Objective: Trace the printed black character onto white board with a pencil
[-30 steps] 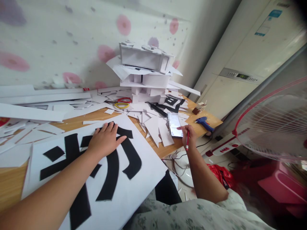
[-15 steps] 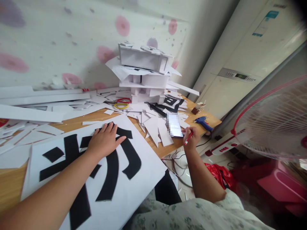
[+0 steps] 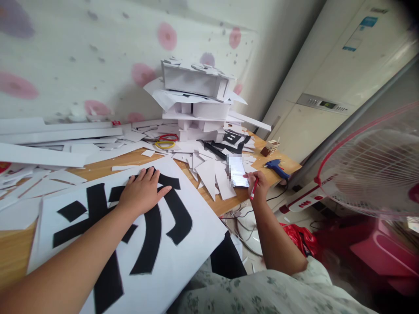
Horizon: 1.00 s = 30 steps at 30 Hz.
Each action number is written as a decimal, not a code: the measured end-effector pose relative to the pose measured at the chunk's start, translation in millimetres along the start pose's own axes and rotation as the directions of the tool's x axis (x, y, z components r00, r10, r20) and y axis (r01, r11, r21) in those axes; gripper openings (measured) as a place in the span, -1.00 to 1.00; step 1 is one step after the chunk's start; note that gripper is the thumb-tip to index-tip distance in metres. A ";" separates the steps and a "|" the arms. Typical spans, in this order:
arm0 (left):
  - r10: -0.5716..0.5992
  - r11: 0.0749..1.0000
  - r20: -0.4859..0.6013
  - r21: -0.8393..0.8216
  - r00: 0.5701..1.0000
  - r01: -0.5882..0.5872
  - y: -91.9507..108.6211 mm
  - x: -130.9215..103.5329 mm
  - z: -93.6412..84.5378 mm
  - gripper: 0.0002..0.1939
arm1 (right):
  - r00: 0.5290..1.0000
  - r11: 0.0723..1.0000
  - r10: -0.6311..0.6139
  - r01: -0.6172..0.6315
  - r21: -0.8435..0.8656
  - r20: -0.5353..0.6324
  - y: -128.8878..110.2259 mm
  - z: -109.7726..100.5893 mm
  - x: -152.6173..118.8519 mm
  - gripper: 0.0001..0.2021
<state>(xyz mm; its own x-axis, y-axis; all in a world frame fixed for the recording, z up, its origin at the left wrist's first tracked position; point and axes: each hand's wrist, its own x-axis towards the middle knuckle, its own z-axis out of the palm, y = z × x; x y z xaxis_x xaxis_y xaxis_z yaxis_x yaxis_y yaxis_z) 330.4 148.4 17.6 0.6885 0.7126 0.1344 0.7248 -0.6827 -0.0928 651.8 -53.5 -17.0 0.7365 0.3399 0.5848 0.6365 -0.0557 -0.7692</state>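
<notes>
My left hand (image 3: 142, 190) lies flat, fingers spread, on a large white board (image 3: 193, 266) that rests on the table and juts past its front edge. Big black character strokes (image 3: 149, 240) cover the board, and my palm and fingers hide part of them. At the table's right front edge, my right hand (image 3: 258, 186) holds a red pen (image 3: 254, 188) with its light end pointing down. One finger of that hand reaches to the lit screen of a phone (image 3: 238, 170) lying on paper scraps.
White offcuts (image 3: 209, 174) lie around the phone. Behind are stacked white box forms (image 3: 196, 83) and scissors (image 3: 165, 143). A blue glue gun (image 3: 276, 167) and a small brown-and-white model (image 3: 270, 147) sit at the right end. A fan (image 3: 376, 165) stands at right, beside a tall white cabinet-like appliance (image 3: 330, 74).
My right hand has shifted slightly left, with its finger now over the phone screen and the pen tilted more upright. My left hand and the board stay put.
</notes>
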 end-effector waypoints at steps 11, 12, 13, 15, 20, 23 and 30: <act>0.003 1.000 -0.011 0.003 1.000 -0.003 0.1 -0.6 0.6 -0.22 | 0.974 0.987 -0.158 0.152 0.053 0.159 -19.4 -9.1 -5.6 -0.76; 0.002 1.000 -0.010 0.002 1.000 -0.002 0.0 -0.6 0.8 -0.22 | 0.968 0.984 -0.172 0.162 0.067 0.185 -20.8 -9.8 -5.9 -0.76; 0.001 1.000 -0.009 0.000 1.000 -0.001 -0.2 -0.5 1.0 -0.22 | 0.962 0.982 -0.183 0.170 0.078 0.204 -21.8 -10.3 -6.0 -0.76; 0.000 1.000 -0.005 -0.005 1.000 0.000 -0.5 -0.2 1.4 -0.21 | 0.955 0.980 -0.196 0.180 0.089 0.223 -22.5 -11.0 -6.0 -0.76; 0.001 1.000 -0.015 -0.020 1.000 -0.002 -0.5 0.1 1.5 -0.21 | 0.951 0.979 -0.202 0.191 0.072 0.235 -22.3 -10.8 -5.0 -0.76; -0.005 1.000 -0.012 -0.020 1.000 0.005 0.2 -0.3 0.2 -0.21 | 0.954 0.980 -0.196 0.187 0.062 0.227 -21.0 -9.8 -4.8 -0.77; 0.002 1.000 -0.016 0.010 1.000 -0.002 1.4 -1.1 -2.3 -0.23 | 0.988 0.992 -0.125 0.122 0.038 0.086 -13.9 -5.1 -2.9 -0.76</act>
<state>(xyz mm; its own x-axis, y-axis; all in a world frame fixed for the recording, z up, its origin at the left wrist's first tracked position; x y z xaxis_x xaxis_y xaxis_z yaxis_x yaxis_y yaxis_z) 330.6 146.3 19.7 0.6892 0.7089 0.1499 0.7239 -0.6822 -0.1026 642.0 -58.4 -6.6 0.6287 0.4239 0.6520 0.7125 0.0219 -0.7013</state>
